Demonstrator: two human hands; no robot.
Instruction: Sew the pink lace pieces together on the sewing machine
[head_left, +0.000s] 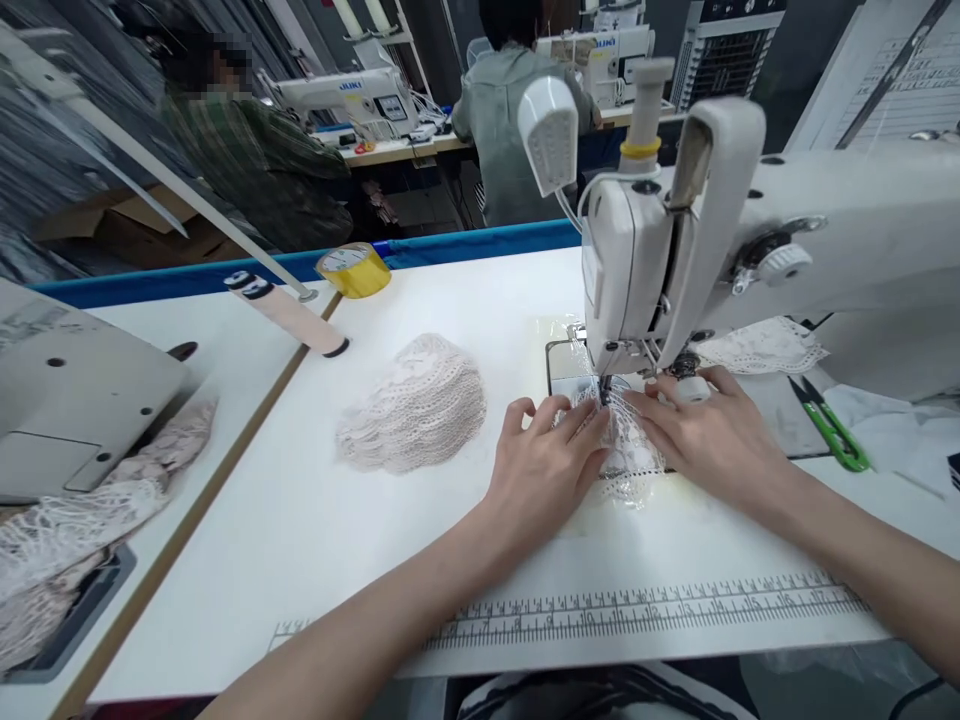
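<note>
A piece of white lace [628,452] lies under the needle and presser foot [604,388] of a white sewing machine [626,260]. My left hand [546,455] is on the lace's left side, its fingers bent and their tips pressed to the lace beside the foot. On the other side, my right hand [705,425] has its thumb and fingers closed at the lace's right edge, partly behind a white knob of the machine. A stack of pale pink lace pieces [416,405] rests on the table to the left of my hands.
Green thread snips [829,425] and more lace [765,347] lie at the right. Yellow tape [354,270] and a pink roll [289,315] are at the back left. A ruler strip [600,615] runs along the front edge. Two people sit at machines beyond.
</note>
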